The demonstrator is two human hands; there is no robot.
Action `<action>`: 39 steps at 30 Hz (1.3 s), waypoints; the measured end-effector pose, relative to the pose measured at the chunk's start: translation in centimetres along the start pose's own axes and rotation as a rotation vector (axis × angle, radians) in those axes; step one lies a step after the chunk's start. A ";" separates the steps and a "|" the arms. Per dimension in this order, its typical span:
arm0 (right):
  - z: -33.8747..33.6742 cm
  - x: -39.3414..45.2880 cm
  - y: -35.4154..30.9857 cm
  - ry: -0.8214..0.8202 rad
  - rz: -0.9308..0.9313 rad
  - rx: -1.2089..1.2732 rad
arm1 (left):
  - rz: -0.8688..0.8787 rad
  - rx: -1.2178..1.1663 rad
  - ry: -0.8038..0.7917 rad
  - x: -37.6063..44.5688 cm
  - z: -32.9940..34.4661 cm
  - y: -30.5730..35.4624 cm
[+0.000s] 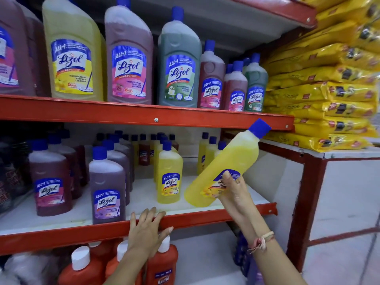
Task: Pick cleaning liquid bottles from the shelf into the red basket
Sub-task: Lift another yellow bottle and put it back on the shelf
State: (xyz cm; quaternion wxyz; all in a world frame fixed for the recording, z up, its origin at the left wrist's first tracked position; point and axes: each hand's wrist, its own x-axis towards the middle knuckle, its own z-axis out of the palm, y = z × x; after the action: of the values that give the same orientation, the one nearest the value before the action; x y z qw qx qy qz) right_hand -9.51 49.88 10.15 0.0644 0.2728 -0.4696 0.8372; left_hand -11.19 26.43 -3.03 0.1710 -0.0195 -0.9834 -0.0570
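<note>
right hand (233, 194) fingers gripping one tilted yellow bottle (224, 167), left hand (147, 231) fingers spread on shelf edge (61, 236)

One head-worn wide-angle view only, so no second view shares the scene. You face the red shelf edge (144, 115) from close range, looking forward and slightly down. Your right hand (233, 192) grips at lower right of centre; shelf rows curve away above and left of it.
</note>
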 end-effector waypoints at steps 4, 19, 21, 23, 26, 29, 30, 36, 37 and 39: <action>-0.9 -0.5 -0.6 -0.102 0.038 0.116 | 0.015 -0.007 0.004 0.0 0.1 0.0; -9.2 3.4 -3.1 -0.067 0.115 -0.390 | 0.019 -0.070 0.103 -0.4 0.0 0.0; -10.8 4.2 -2.3 -0.017 0.143 -0.450 | 0.019 -0.071 0.123 -0.4 0.2 0.1; -12.2 4.9 -1.1 0.015 0.161 -0.476 | 0.016 -0.069 0.136 -0.5 0.4 0.2; -13.5 5.8 0.3 0.044 0.191 -0.460 | 0.017 -0.058 0.161 -0.6 0.7 0.4; -14.4 6.6 1.4 0.060 0.231 -0.440 | 0.011 -0.028 0.191 -0.5 0.9 0.6; -14.7 6.8 1.7 0.056 0.245 -0.443 | 0.008 -0.023 0.191 -0.5 1.0 0.6; -16.4 7.2 3.0 0.032 0.325 -0.433 | -0.010 0.015 0.228 -0.3 1.0 1.0; -16.4 7.1 3.1 0.042 0.324 -0.444 | -0.004 0.019 0.234 -0.3 1.1 1.0; -16.6 7.0 3.2 0.036 0.317 -0.458 | -0.007 0.019 0.246 -0.4 1.2 1.1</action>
State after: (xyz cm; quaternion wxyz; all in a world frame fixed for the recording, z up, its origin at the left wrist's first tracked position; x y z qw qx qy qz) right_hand -23.21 60.70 4.55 0.0009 0.1591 -0.6822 0.7136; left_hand -11.16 27.68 -4.15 0.2905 -0.0072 -0.9555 -0.0501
